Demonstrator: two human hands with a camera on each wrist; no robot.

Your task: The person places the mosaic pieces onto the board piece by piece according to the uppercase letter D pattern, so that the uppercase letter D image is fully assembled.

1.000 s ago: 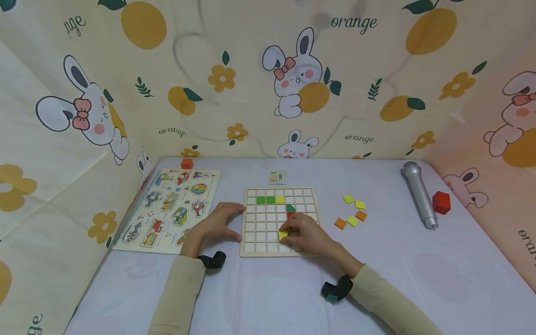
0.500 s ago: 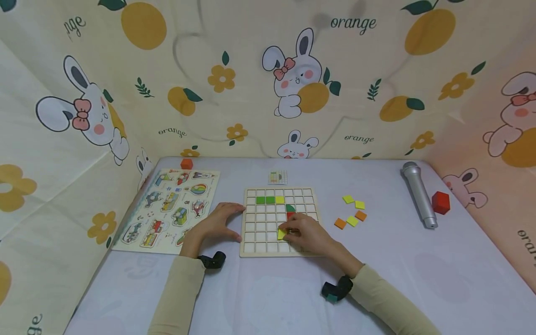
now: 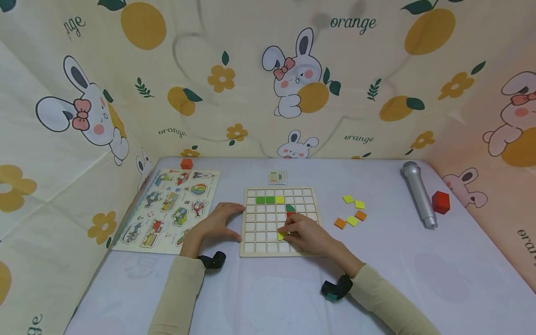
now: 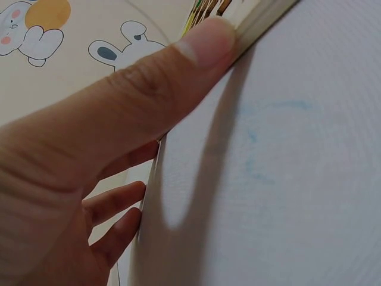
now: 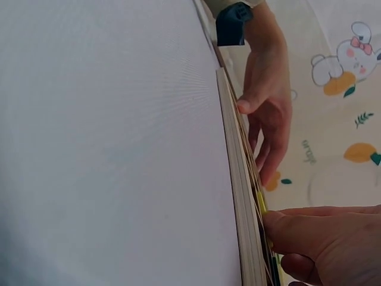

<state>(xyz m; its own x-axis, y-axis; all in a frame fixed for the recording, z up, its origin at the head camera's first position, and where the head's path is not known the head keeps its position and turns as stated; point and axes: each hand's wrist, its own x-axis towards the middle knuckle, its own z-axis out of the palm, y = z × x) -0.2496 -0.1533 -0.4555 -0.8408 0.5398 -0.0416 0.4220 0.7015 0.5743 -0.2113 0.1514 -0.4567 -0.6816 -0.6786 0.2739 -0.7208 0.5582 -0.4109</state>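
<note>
A square wooden grid board [image 3: 250, 227] lies on the white table. My left hand [image 3: 215, 224] rests at its left edge with thumb and fingers spread; the left wrist view shows the thumb [image 4: 149, 83] against the board's side. With bent fingers my right hand [image 3: 309, 235] pinches a small yellow tile [image 3: 281, 236] over a lower middle cell, partly hiding it. Two green tiles [image 3: 265, 200] and another yellow tile [image 3: 279, 199] sit in an upper row. A dark green rounded piece [image 3: 290, 208] and a partly covered red piece [image 3: 290, 215] lie just beyond the right fingers.
Several loose yellow and orange tiles [image 3: 352, 221] lie right of the board. A small pattern card [image 3: 278, 177] is behind it. To the left lies a picture puzzle board [image 3: 167, 209], with an orange block [image 3: 186, 164] behind. A silver microphone [image 3: 420, 195] and red block [image 3: 441, 203] are far right.
The yellow tile has shifted and turned slightly under the right fingertips, which now cover more of it. The left hand stays at the board's edge.
</note>
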